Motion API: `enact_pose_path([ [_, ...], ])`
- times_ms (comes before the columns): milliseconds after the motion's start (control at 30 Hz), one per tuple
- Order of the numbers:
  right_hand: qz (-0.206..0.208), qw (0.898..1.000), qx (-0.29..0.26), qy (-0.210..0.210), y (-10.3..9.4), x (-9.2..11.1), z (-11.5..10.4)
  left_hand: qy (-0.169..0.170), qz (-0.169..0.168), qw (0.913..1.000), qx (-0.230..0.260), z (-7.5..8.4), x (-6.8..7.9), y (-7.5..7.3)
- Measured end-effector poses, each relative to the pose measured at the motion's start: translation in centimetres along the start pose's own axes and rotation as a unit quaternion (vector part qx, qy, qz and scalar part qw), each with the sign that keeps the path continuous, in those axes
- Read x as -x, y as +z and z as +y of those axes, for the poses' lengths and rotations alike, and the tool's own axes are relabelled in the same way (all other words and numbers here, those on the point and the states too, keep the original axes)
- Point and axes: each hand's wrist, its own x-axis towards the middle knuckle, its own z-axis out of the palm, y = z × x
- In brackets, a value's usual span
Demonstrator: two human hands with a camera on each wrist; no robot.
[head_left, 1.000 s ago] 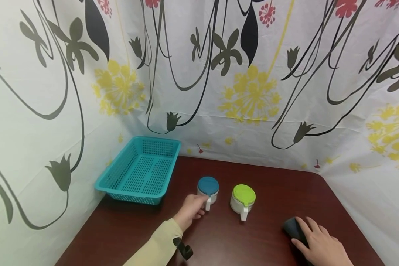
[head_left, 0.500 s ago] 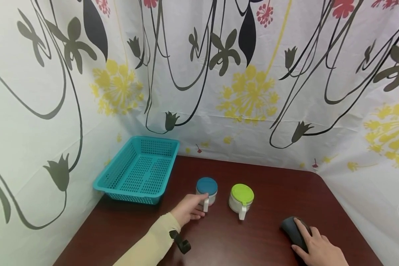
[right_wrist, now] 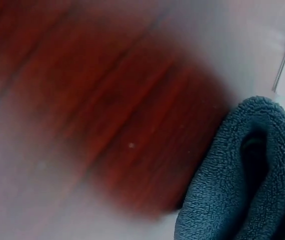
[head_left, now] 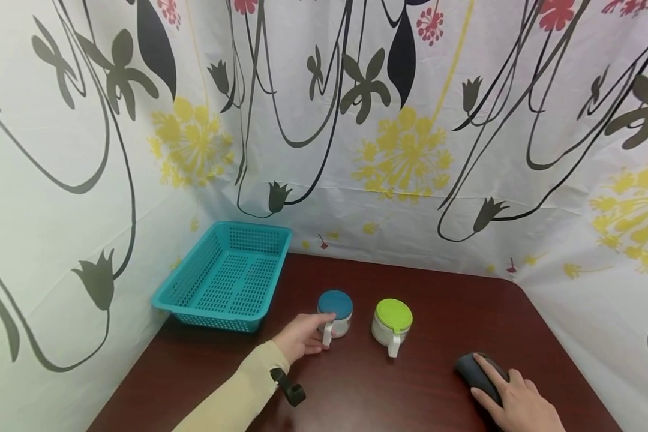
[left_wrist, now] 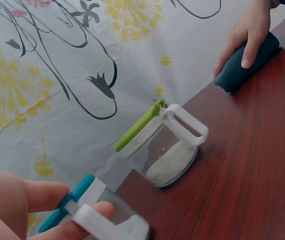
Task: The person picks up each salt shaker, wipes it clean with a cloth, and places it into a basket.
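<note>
Clear jar [head_left: 342, 327], blue lid [head_left: 335, 303], white handle [head_left: 327, 334] grasped by fingers of left hand [head_left: 298, 338], rolled blue-grey terry towel [head_left: 476, 377] right of the jar, right hand [head_left: 521, 401] clasping it

Low in the centre show a blue jar lid [head_left: 335, 303] and a lime-green jar lid [head_left: 393, 314]; the basket [head_left: 229, 282] at left is turquoise. The tabletop [head_left: 389, 390] is reddish brown, the lower-right cloth [head_left: 471, 371] slate blue, the lower-left sleeve [head_left: 232, 387] cream. Across the top, a white curtain [head_left: 302, 168] carries yellow, red and grey flowers.
</note>
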Motion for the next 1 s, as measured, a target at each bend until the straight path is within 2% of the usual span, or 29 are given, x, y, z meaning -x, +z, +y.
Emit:
enact_pose_path([
  [167,0.034,0.999,-0.011,-0.015,0.3,0.5,0.1,-0.007,-0.02,0.9985,-0.051,0.7,0.1,-0.3],
  [267,0.051,0.999,-0.016,0.002,0.2,0.5,0.1,-0.012,-0.036,0.9989,-0.028,1.0,0.0,-0.4],
  [400,0.033,0.998,-0.012,0.044,-0.2,0.5,0.3,-0.016,-0.05,0.9984,0.019,1.0,-0.3,-0.5],
  [467,0.024,0.998,-0.011,0.049,-0.3,0.6,0.4,-0.016,-0.05,0.9983,0.026,1.0,-0.3,-0.6],
  [567,0.031,0.999,-0.006,0.032,-0.4,0.6,0.5,-0.016,-0.042,0.9986,0.027,1.0,-0.3,-0.7],
  [700,0.074,0.997,0.012,-0.014,0.0,0.7,0.1,-0.017,-0.033,0.9985,0.04,1.0,-0.3,-0.9],
  [867,0.124,0.989,0.043,-0.07,0.7,0.8,-0.3,-0.029,-0.032,0.9969,0.066,1.1,-0.2,-1.1],
  [1000,0.166,0.981,0.05,-0.092,0.7,0.6,-0.4,-0.039,-0.027,0.9968,0.065,1.3,-0.1,-1.2],
])
